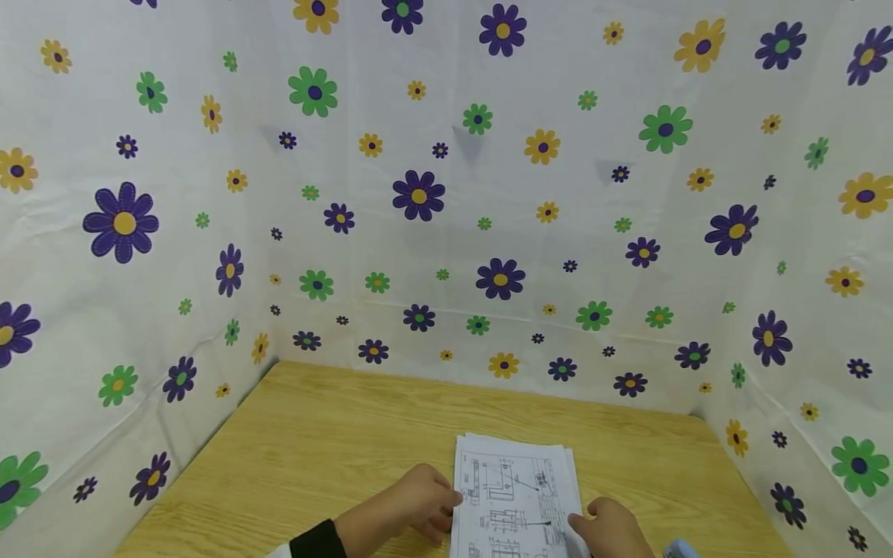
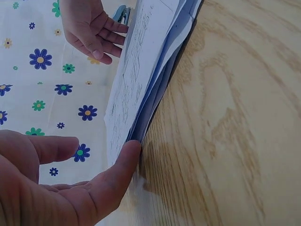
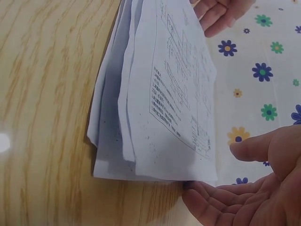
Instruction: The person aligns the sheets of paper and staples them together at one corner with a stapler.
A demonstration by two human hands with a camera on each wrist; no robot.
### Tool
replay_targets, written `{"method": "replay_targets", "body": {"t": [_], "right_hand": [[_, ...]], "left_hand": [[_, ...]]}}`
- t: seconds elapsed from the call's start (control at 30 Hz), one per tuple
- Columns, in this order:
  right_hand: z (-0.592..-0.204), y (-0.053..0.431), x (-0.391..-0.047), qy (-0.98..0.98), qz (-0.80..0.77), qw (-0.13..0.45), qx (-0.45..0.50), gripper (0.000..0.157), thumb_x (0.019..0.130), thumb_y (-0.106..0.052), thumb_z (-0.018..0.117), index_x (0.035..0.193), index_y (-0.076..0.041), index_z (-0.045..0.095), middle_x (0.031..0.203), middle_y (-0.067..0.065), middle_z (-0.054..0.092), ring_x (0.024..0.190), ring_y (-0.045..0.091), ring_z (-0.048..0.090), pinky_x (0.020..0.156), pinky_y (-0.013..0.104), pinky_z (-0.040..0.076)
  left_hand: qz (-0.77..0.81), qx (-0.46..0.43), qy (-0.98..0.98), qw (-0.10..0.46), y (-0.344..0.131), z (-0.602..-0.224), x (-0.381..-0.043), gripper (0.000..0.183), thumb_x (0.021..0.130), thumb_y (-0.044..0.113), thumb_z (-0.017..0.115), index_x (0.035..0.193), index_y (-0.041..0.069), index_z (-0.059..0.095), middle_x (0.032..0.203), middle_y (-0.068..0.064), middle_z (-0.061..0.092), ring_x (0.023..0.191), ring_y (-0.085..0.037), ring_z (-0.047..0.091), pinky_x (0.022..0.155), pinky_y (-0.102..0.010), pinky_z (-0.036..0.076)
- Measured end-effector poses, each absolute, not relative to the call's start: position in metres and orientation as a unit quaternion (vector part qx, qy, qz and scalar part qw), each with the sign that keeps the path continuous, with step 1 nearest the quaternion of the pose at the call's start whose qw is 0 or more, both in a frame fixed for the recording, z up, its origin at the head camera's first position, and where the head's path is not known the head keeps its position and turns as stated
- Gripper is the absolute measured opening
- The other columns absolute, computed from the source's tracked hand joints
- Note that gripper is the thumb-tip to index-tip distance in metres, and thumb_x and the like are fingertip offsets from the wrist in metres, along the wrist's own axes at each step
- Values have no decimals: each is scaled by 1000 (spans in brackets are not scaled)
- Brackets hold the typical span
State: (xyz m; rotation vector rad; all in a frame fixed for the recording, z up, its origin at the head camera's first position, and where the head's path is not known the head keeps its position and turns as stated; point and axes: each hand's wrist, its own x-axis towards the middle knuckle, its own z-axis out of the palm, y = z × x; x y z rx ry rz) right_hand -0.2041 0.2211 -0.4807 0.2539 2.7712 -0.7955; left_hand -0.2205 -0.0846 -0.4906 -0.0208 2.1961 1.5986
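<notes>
A stack of papers [image 1: 512,496] printed with technical drawings lies on the wooden table, its sheets slightly uneven at the edges. At its left edge is my left hand [image 1: 424,500]; in the left wrist view a fingertip [image 2: 129,150] touches the sheet edges while the thumb stands apart. My right hand [image 1: 612,531] is at the right edge. In the right wrist view its fingertips [image 3: 195,200] meet the stack's edge from below, and the thumb [image 3: 251,148] is clear of the paper. Neither hand pinches the sheets.
A light blue stapler [image 2: 121,14] lies beyond the stack in the left wrist view; in the head view a blue end [image 1: 680,549] shows right of my right hand. Flower-printed white cloth [image 1: 446,232] walls the wooden table [image 1: 335,434] at the back and sides.
</notes>
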Motion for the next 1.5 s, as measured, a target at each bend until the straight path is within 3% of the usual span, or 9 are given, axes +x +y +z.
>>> {"method": "replay_targets", "body": {"t": [0.27,0.6,0.9,1.1,1.2,1.27,1.5], "right_hand": [[-486,221,-208,942,-300,121,94,51,94,-27,70,113,19,60,111,33,66,109,48,63,92,57,52],[-500,215,-216,903,-395,133,102,32,96,-9,65,109,19,62,95,19,68,88,28,66,80,44,55],[-498,202,-214,909,-403,80,74,30,92,-1,58,115,19,59,99,20,67,93,30,63,88,53,51],[-496,191,-208,903,-427,-6,45,36,92,-1,59,121,21,57,110,31,68,101,40,66,92,58,51],[-490,183,-208,889,-454,-22,50,40,97,-3,55,130,19,53,119,32,65,107,41,65,94,59,50],[-484,179,-208,875,-480,-26,55,39,101,-4,52,134,16,50,121,30,65,107,38,65,94,57,50],[-455,163,-207,806,-589,-50,30,35,110,-9,40,142,3,43,133,21,61,112,27,63,90,42,54]], "left_hand": [[599,-24,761,248,-92,-492,-226,23,96,11,66,107,-9,64,99,-17,68,82,-27,70,64,-36,63],[618,-49,743,254,-97,-497,-231,21,96,12,65,106,-6,68,99,-15,71,76,-21,69,65,-37,62],[612,-31,749,253,-101,-494,-228,28,97,13,67,114,-9,65,104,-16,68,78,-19,68,64,-33,62],[617,2,764,186,-99,-490,-230,65,97,14,67,145,-15,34,122,-25,59,99,-31,63,73,-38,55],[650,21,744,152,-99,-484,-232,72,100,11,61,153,-12,18,138,-32,51,110,-36,63,84,-45,55],[664,31,737,125,-99,-479,-232,71,102,8,57,155,-12,14,136,-34,50,109,-36,65,87,-48,56],[672,96,735,11,-103,-447,-227,36,108,7,38,143,-6,36,123,-20,57,105,-25,62,88,-38,53]]}}
